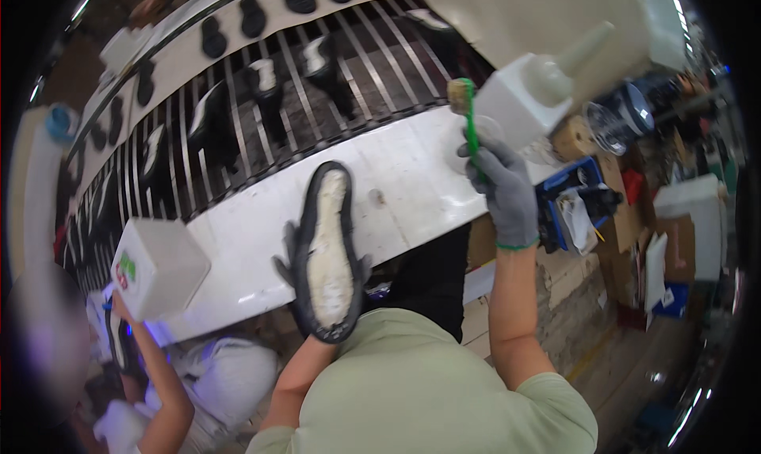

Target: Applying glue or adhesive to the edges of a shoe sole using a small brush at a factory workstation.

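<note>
My left hand (pixel 285 257), in a grey glove, holds a black shoe (pixel 328 252) from beneath, its fingers showing at both sides. The shoe's bottom faces up, with a pale, whitish middle inside a black rim. In my right hand (pixel 509 194), also gloved in grey, is a small brush (pixel 472 129) with a green handle. Its yellowish-brown bristle head points up and away from me. Brush and shoe are well apart. Just behind my right fingers, a whitish cup (pixel 450 151) is partly hidden on the white ledge (pixel 396 192).
Beyond the ledge, a metal-rod conveyor (pixel 380 66) carries several black shoes; several black soles (pixel 252 17) lie on a belt behind it. White containers (pixel 162 268) stand left and right. A blue crate (pixel 583 204) is at right. Another person's arm (pixel 162 375) is at lower left.
</note>
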Demonstrator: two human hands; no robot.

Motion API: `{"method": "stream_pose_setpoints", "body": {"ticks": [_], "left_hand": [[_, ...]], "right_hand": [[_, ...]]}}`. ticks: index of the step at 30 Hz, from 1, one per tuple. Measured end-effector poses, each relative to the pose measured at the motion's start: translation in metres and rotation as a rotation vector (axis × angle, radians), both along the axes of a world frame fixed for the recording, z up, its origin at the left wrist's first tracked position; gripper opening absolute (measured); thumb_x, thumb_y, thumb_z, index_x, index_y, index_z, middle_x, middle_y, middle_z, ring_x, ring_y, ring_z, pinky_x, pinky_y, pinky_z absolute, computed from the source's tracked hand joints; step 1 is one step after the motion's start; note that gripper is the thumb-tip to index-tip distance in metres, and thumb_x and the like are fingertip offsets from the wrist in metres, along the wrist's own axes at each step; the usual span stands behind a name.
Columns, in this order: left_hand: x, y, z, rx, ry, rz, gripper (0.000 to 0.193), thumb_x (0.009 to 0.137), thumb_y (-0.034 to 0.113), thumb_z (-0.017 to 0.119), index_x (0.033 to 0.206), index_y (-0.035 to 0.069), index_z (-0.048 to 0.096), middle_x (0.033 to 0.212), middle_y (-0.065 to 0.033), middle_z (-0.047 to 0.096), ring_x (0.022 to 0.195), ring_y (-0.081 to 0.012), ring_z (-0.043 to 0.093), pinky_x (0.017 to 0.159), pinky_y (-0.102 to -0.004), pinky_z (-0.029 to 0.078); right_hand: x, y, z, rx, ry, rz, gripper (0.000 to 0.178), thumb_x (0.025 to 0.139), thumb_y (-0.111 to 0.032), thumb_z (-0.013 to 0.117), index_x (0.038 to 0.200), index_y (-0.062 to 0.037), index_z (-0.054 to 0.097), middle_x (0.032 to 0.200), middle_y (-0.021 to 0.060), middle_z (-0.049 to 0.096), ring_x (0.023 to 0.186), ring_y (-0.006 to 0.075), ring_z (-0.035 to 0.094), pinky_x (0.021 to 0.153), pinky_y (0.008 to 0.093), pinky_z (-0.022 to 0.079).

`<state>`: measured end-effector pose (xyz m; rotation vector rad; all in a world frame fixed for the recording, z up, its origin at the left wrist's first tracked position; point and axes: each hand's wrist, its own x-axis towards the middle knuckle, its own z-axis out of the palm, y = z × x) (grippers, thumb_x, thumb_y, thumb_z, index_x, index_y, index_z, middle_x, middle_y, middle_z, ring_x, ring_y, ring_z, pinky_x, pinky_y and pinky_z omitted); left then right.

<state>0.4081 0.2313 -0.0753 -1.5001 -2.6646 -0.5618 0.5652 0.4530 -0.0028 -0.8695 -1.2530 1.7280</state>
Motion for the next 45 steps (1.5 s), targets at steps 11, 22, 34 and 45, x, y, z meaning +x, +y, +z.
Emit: {"method": "stream_pose_setpoints", "body": {"ticks": [11, 22, 34, 45], "left_hand": [[0.000, 0.011, -0.039, 0.217, -0.295, 0.134, 0.066, 0.089, 0.031, 0.060, 0.144, 0.008, 0.030, 0.141, -0.0191, 0.040, 0.130, -0.0345, 0.038, 0.113, -0.0484, 0.020], [0.010, 0.016, -0.094, 0.565, -0.675, 0.083, 0.072, 0.083, 0.024, 0.068, 0.142, 0.012, 0.029, 0.140, -0.0197, 0.042, 0.128, -0.0365, 0.043, 0.112, -0.0567, 0.013], [0.009, 0.030, -0.084, 1.018, -0.620, -0.126, 0.074, 0.080, 0.019, 0.073, 0.139, 0.015, 0.030, 0.138, -0.0190, 0.044, 0.128, -0.0373, 0.046, 0.111, -0.0630, 0.008], [-0.004, 0.033, -0.056, 1.067, -0.249, -0.231, 0.057, 0.084, 0.017, 0.068, 0.131, 0.017, 0.035, 0.137, -0.0178, 0.046, 0.127, -0.0362, 0.046, 0.111, -0.0639, 0.004]], "right_hand": [[-0.023, -0.086, 0.030, 0.381, -0.333, 0.496, 0.030, 0.067, 0.007, 0.075, 0.096, -0.0011, 0.073, 0.083, 0.0091, 0.068, 0.074, 0.0139, 0.063, 0.066, 0.0232, 0.048], [-0.031, -0.094, 0.006, 0.427, -0.484, 0.416, 0.024, 0.070, 0.005, 0.074, 0.094, -0.0012, 0.074, 0.084, 0.0099, 0.068, 0.073, 0.0147, 0.065, 0.065, 0.0241, 0.050], [-0.045, -0.068, -0.023, 0.395, -0.564, 0.309, 0.017, 0.078, 0.001, 0.070, 0.094, 0.0026, 0.071, 0.080, 0.0048, 0.065, 0.070, 0.0065, 0.054, 0.063, 0.0209, 0.042], [-0.065, -0.014, -0.056, 0.545, -0.713, 0.147, 0.018, 0.083, -0.013, 0.070, 0.096, -0.0005, 0.072, 0.070, -0.0004, 0.062, 0.058, 0.0039, 0.040, 0.052, 0.0219, 0.032]]}}
